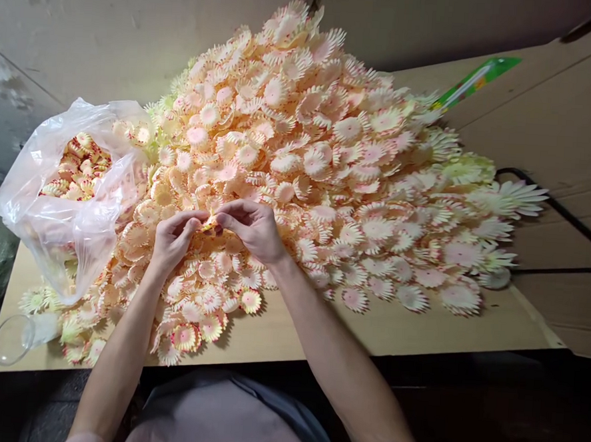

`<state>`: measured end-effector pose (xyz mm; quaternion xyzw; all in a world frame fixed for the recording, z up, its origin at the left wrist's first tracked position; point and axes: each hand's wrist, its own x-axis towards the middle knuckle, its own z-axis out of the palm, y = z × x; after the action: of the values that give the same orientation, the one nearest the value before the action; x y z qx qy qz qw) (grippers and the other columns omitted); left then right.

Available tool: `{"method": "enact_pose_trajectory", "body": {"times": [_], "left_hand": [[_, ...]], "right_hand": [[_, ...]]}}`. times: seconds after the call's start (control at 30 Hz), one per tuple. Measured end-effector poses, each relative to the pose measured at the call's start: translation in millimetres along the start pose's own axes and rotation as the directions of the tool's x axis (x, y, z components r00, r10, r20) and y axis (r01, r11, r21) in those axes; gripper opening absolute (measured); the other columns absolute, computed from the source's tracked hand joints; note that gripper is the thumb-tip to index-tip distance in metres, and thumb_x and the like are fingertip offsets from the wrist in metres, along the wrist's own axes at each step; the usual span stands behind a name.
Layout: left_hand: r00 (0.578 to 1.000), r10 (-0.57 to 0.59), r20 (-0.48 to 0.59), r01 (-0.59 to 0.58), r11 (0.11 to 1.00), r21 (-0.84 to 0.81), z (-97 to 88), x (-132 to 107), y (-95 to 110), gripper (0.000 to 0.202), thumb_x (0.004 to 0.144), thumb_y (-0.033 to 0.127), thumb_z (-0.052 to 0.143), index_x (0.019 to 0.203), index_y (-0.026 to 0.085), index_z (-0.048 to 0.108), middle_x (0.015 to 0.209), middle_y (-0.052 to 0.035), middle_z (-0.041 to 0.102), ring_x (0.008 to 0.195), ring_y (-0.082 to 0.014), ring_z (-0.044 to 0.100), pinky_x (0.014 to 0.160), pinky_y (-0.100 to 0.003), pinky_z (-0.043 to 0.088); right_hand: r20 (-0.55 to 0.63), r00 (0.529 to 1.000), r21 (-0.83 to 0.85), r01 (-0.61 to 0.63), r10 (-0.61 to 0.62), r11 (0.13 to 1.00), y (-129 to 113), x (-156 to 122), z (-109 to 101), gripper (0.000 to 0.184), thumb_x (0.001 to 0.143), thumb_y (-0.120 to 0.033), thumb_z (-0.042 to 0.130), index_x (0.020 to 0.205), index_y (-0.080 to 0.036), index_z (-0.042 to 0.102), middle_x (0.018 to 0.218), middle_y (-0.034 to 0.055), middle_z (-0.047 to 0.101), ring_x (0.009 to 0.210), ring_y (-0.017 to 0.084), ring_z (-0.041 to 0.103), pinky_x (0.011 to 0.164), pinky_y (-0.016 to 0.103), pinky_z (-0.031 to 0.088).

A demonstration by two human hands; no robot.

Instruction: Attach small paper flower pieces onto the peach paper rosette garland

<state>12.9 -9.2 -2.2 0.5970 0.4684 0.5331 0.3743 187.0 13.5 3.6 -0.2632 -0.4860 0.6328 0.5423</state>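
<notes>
My left hand (173, 239) and my right hand (255, 228) meet over the front of a big heap of artificial flower petal pieces (279, 160). Between their fingertips is a small artificial flower piece (209, 224), yellowish with red edges. Thumb and fingers of each hand are pinched on it. Its far side is partly covered by the fingers. The heap's pieces are round, pale cream and pink, with fringed rims tipped in red. Several of them lie right under and around both hands.
A clear plastic bag (21, 191) holding curled petal pieces (81, 168) stands at the left. A clear cup (14, 340) lies on the table (393, 334) near its front left corner. A green packet (477, 82) sticks up at the back right. Cardboard (571, 131) borders the right side.
</notes>
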Motion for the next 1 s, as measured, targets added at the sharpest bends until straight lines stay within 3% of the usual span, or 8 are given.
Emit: {"method": "enact_pose_trajectory", "body": {"times": [0.23,0.37,0.57,1.0], "left_hand": [[0.995,-0.090,0.032,0.094,0.983,-0.158,3.5,-1,2,0.031,0.066,0.036,0.083,0.090,0.017,0.076,0.088,-0.0071,0.077,0.077,-0.0177,0.072,0.072,-0.028,0.058],[0.996,-0.084,0.017,0.086,0.982,-0.169,4.6,0,4,0.029,0.067,0.036,0.082,0.088,0.017,0.076,0.087,-0.0069,0.077,0.077,-0.0176,0.072,0.072,-0.028,0.059],[0.996,-0.091,0.020,0.093,0.986,-0.137,3.1,0,4,0.029,0.067,0.037,0.082,0.089,0.017,0.077,0.087,-0.0071,0.077,0.076,-0.0173,0.072,0.073,-0.028,0.059],[0.997,-0.074,-0.029,0.070,0.988,-0.140,-0.4,2,-6,0.027,0.067,0.037,0.082,0.084,0.017,0.077,0.084,-0.0064,0.077,0.076,-0.0167,0.071,0.072,-0.027,0.059]], "right_hand": [[-0.021,1.000,-0.029,0.006,-0.007,1.000,-1,3,-1,0.027,0.070,-0.040,0.081,0.079,-0.017,0.070,0.068,0.0003,0.071,0.058,0.012,0.066,0.061,0.027,0.058],[-0.003,1.000,-0.012,0.018,-0.018,1.000,-1,3,-2,0.025,0.070,-0.036,0.081,0.080,-0.016,0.070,0.071,0.0009,0.072,0.059,0.011,0.066,0.061,0.025,0.057],[-0.018,0.998,0.016,-0.059,0.059,0.998,1,2,-1,0.030,0.056,-0.025,0.090,0.077,-0.017,0.071,0.078,0.0005,0.074,0.072,0.012,0.069,0.075,0.026,0.059],[0.029,0.995,0.035,-0.094,0.093,0.995,-1,3,-2,0.025,0.063,-0.029,0.086,0.079,-0.016,0.072,0.074,0.0015,0.074,0.065,0.012,0.069,0.065,0.026,0.059]]}}
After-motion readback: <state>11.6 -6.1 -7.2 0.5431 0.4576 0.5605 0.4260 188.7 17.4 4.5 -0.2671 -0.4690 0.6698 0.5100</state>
